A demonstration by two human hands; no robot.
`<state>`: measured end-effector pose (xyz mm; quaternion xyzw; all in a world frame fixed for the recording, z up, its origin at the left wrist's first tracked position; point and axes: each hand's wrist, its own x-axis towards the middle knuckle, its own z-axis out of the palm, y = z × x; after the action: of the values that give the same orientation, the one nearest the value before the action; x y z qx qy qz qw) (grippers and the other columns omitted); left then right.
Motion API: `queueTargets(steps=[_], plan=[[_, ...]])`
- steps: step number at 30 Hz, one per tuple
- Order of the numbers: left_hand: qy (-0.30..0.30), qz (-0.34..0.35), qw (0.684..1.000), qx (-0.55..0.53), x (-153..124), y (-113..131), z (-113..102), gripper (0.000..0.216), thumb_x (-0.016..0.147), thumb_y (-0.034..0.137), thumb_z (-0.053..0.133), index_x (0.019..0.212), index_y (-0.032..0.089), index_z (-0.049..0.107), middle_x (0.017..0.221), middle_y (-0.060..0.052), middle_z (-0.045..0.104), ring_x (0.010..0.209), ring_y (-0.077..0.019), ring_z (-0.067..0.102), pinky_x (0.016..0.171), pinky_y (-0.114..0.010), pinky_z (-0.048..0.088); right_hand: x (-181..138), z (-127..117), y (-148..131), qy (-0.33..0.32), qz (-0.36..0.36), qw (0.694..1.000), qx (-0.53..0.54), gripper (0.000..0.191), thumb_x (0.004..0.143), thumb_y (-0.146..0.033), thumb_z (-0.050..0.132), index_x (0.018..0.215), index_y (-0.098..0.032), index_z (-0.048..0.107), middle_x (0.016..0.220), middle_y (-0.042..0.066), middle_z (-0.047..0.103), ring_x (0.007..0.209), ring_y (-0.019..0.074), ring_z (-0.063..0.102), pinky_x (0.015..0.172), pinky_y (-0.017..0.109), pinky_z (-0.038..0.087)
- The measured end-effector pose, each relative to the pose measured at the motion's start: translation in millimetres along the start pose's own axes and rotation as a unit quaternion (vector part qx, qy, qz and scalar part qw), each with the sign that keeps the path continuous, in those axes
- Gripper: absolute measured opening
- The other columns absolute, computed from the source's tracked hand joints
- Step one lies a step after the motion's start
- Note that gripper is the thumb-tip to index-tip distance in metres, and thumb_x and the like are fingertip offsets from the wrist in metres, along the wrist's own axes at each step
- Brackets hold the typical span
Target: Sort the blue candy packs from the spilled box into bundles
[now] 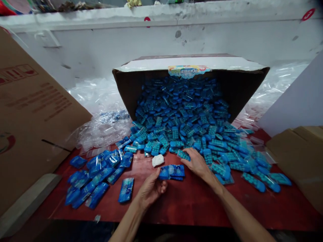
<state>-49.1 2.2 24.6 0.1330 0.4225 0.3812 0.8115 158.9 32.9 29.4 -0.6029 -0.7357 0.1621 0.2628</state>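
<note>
My left hand (152, 188) is closed on a blue printed packet (164, 173), gripped between thumb and fingers. Just right of it, more blue packets (178, 170) lie overlapped on the red tabletop. With its fingers, my right hand (196, 163) grips a small clear case of teal beads with a blue end (183, 155) at the front of the heap. Many such cases (186, 114) spill out of a cardboard box (247, 84) lying on its side. A crumpled white wad (157, 160) sits between the heap and my left hand.
Blue packets (101, 171) are piled at the left, with a single one (126, 190) nearer the front edge. Clear plastic wrappers (103, 131) lie behind them. Large cartons stand at the left (32, 111) and right (300, 158). A white wall (101, 50) closes off the back.
</note>
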Motion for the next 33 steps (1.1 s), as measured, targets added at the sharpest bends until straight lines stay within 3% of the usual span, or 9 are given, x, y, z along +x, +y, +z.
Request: queueTargets(steps=[6,11,14,16,19,21,23,25,33], plan=[[-0.035,0.014,0.998,0.059,2.0,-1.8,2.0,0.022,0.071,0.036,0.057,0.071,0.015,0.051,0.049,0.0,0.055,0.04,-0.0088,0.049,0.037,-0.018,0.034,-24.5,-16.8,-12.6,-0.04,0.029,0.977,0.206,0.029,0.073,-0.03,0.054,0.102,-0.022,0.05,0.099,0.002,0.058,0.09,0.0171,0.053,0.075,0.028,0.042],[-0.076,0.052,0.988,0.12,4.4,-3.4,4.9,0.025,0.069,0.038,0.058,0.07,0.013,0.056,0.054,-0.001,0.055,0.043,-0.0083,0.048,0.04,-0.019,0.033,-28.0,-8.2,-6.0,0.006,0.035,0.997,0.063,0.027,0.073,-0.025,0.055,0.099,-0.021,0.055,0.099,0.007,0.057,0.093,0.0225,0.05,0.081,0.037,0.037],[-0.068,0.056,0.977,0.193,6.7,-3.1,8.1,0.027,0.067,0.039,0.06,0.067,0.012,0.057,0.055,-0.002,0.056,0.042,-0.0072,0.047,0.04,-0.018,0.032,-27.4,-6.0,-8.3,0.016,0.058,0.991,0.118,0.031,0.074,-0.028,0.054,0.104,-0.022,0.052,0.102,0.007,0.056,0.096,0.0226,0.048,0.082,0.037,0.036],[-0.069,0.064,0.966,0.24,8.9,-3.3,10.9,0.027,0.066,0.039,0.061,0.064,0.012,0.058,0.051,-0.001,0.055,0.04,-0.0064,0.045,0.04,-0.018,0.031,-26.3,-6.0,-16.9,-0.028,0.077,0.962,0.261,0.037,0.074,-0.03,0.053,0.11,-0.023,0.047,0.099,0.004,0.056,0.09,0.0187,0.051,0.077,0.032,0.04],[-0.08,0.079,0.956,0.272,12.6,-4.1,15.5,0.026,0.064,0.038,0.062,0.06,0.012,0.057,0.044,0.001,0.052,0.038,-0.0059,0.043,0.04,-0.018,0.03,-23.1,-4.3,-31.4,-0.112,0.109,0.88,0.449,0.039,0.072,-0.028,0.055,0.109,-0.021,0.045,0.076,-0.002,0.056,0.066,0.0116,0.052,0.057,0.023,0.04],[-0.059,0.075,0.958,0.269,14.4,-4.9,17.1,0.026,0.062,0.037,0.064,0.06,0.012,0.057,0.044,0.001,0.053,0.036,-0.0062,0.044,0.04,-0.019,0.031,-20.7,-1.7,-36.5,-0.115,0.131,0.844,0.508,0.036,0.07,-0.027,0.056,0.103,-0.019,0.046,0.063,-0.006,0.051,0.055,0.0083,0.046,0.05,0.02,0.035],[-0.022,0.066,0.963,0.259,15.3,-6.1,16.5,0.026,0.059,0.037,0.066,0.059,0.013,0.055,0.046,0.0,0.056,0.036,-0.0071,0.046,0.039,-0.019,0.032,-19.0,0.9,-37.1,-0.087,0.151,0.829,0.532,0.034,0.069,-0.027,0.057,0.099,-0.018,0.046,0.058,-0.008,0.048,0.05,0.0066,0.042,0.048,0.019,0.032],[-0.002,0.059,0.966,0.252,15.2,-7.5,13.8,0.027,0.059,0.037,0.066,0.058,0.013,0.053,0.047,-0.001,0.057,0.036,-0.0074,0.047,0.038,-0.018,0.032,-18.7,2.7,-35.3,-0.063,0.162,0.83,0.531,0.032,0.068,-0.026,0.057,0.097,-0.017,0.045,0.057,-0.008,0.046,0.049,0.0063,0.04,0.048,0.019,0.031],[-0.015,0.056,0.975,0.213,12.1,-10.6,10.5,0.024,0.064,0.034,0.063,0.06,0.013,0.051,0.048,0.001,0.056,0.039,-0.0061,0.048,0.04,-0.017,0.033,-22.8,4.6,-33.6,-0.043,0.142,0.847,0.51,0.027,0.071,-0.023,0.053,0.095,-0.017,0.044,0.057,-0.008,0.043,0.05,0.0066,0.039,0.049,0.02,0.03]])
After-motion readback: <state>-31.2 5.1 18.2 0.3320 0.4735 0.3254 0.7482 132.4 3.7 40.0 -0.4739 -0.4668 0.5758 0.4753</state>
